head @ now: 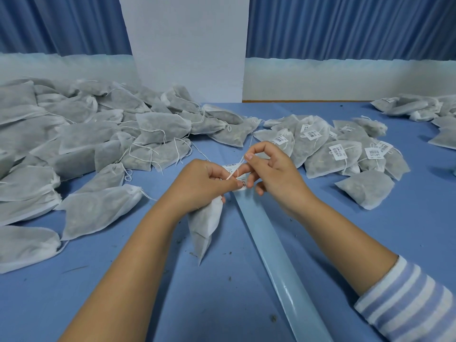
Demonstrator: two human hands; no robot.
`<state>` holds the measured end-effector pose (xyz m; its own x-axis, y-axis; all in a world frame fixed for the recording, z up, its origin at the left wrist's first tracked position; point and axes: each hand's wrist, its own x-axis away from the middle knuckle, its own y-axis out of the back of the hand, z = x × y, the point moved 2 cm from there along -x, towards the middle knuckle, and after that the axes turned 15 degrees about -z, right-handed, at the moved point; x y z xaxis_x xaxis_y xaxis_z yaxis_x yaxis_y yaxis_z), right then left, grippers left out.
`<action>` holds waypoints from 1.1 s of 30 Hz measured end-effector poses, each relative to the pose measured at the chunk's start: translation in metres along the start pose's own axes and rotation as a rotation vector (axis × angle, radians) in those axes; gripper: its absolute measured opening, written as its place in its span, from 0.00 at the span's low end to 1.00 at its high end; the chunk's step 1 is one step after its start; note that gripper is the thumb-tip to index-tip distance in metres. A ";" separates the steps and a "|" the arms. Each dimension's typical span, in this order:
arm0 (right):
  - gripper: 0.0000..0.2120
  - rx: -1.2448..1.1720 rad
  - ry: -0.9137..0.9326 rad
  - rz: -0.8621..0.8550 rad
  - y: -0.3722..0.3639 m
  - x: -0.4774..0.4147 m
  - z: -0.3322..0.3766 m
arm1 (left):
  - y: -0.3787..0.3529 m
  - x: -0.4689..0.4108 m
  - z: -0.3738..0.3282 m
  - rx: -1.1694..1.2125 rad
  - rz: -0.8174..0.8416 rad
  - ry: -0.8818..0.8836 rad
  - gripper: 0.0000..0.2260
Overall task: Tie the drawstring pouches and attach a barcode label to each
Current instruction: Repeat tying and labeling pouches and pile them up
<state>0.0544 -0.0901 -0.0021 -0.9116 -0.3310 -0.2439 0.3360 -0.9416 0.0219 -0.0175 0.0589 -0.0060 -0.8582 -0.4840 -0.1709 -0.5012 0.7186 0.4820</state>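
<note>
My left hand (204, 183) grips the neck of a white drawstring pouch (203, 225), which hangs down from it over the blue table (222, 292). A white barcode label (234, 169) lies between my two hands at the pouch's neck. My right hand (269, 169) pinches the thin white drawstring (234, 173), which runs around its forefinger towards the left thumb. Both hands are close together above the table's middle.
A big heap of unlabelled pouches (86, 139) covers the left side. Pouches with barcode labels (340, 149) lie in a pile on the right, more (419, 107) at the far right. A pale strip (278, 262) runs diagonally across the table under my hands.
</note>
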 end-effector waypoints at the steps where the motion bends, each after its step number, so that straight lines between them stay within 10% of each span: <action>1: 0.03 -0.007 -0.006 -0.005 0.001 -0.001 0.000 | 0.000 0.000 -0.001 0.007 0.006 -0.003 0.09; 24: 0.05 -0.036 -0.006 0.027 -0.004 0.000 -0.005 | -0.006 0.006 -0.009 0.065 0.119 -0.155 0.05; 33: 0.04 -0.108 0.044 -0.088 0.005 -0.003 0.001 | 0.007 0.000 0.000 0.132 0.144 0.059 0.13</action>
<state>0.0589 -0.0938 -0.0001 -0.9281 -0.2424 -0.2825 0.2812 -0.9539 -0.1051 -0.0211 0.0643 -0.0026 -0.9160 -0.3971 -0.0564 -0.3875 0.8398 0.3803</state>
